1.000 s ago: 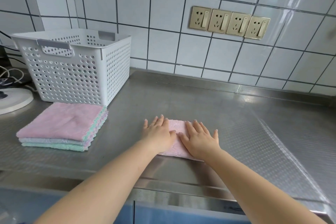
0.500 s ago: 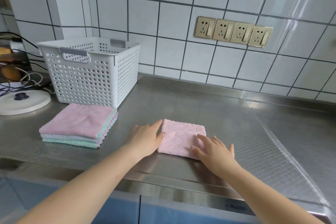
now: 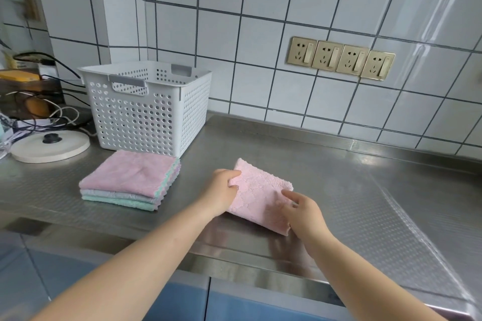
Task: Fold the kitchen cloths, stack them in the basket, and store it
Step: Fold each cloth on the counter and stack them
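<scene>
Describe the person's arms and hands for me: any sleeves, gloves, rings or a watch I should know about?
Both forearms are bare up to the frame's lower edge, with no sleeve in view. The left hand and the right hand wear no gloves, and no watch or bracelet shows at either wrist. No ring is visible; the fingers are too small to be sure.

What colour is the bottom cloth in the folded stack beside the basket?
Mint green, under a grey one and a pink one; the bottom cloth shows in the head view.

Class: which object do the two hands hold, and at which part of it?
The folded pink cloth: the left hand grips its left edge, and the right hand holds its near right corner.
</scene>
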